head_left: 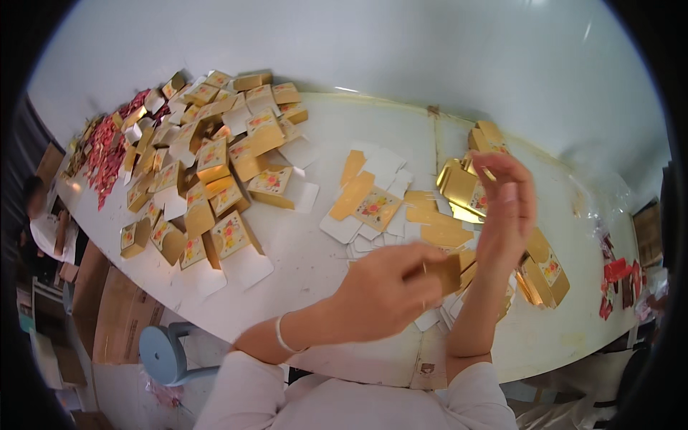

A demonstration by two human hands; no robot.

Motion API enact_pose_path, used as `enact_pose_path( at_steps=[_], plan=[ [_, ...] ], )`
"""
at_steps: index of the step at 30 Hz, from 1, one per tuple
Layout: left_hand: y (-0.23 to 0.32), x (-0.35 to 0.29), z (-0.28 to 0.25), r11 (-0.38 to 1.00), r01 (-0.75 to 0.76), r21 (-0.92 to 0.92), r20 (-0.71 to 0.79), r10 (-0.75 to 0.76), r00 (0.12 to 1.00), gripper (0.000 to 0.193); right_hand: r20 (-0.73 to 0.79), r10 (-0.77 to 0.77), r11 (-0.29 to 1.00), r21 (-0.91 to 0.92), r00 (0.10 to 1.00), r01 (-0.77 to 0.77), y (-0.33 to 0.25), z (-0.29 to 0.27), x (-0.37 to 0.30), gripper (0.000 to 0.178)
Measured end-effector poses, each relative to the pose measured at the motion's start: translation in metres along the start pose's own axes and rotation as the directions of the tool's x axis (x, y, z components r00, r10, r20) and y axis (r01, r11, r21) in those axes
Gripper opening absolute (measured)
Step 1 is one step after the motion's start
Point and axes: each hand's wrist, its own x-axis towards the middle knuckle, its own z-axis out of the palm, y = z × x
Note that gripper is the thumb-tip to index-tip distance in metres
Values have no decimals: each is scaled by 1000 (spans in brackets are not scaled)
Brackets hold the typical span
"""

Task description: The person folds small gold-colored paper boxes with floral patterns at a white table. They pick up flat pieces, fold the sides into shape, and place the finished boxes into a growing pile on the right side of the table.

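My left hand [383, 290] is closed around a gold cardboard piece [448, 272] over the near middle of the white table [322, 251]. My right hand [505, 208] is raised just right of it, fingers curled at a shiny gold folded box [462, 188]. Flat gold and white box blanks [369, 204] with a flower print lie spread under and beyond both hands. More gold boxes [545, 276] sit to the right of my right forearm.
A big heap of assembled gold flower-print boxes [208, 165] covers the table's left part, with red pieces [107, 154] at its far left end. Red packets [616, 276] lie at the right edge. A blue stool [165, 351] and cardboard [118, 315] are below. A person [43, 222] sits far left.
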Motion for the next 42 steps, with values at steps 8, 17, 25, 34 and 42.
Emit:
enact_pose_path(
  at_steps=[8,17,25,34,42],
  plan=[
    [-104,-15,-201,90,637,765,-582,-326,745,37,-3,63,998,-17,998,-63,-17,8,1,19],
    [-184,-28,-8,601,651,464,38,-748,663,94,383,466,371,-903,798,216,-6,-28,-68,44],
    [-180,9,48,489,684,541,103,-846,523,93,312,392,212,-946,865,245,69,-84,-112,52],
    [-162,0,42,650,621,438,-300,-545,783,67,192,78,524,-842,978,124,127,-77,-61,23],
    [-81,25,14,860,466,-209,-220,-505,834,51,91,-245,723,-647,965,245,64,11,-30,16]
  ],
)
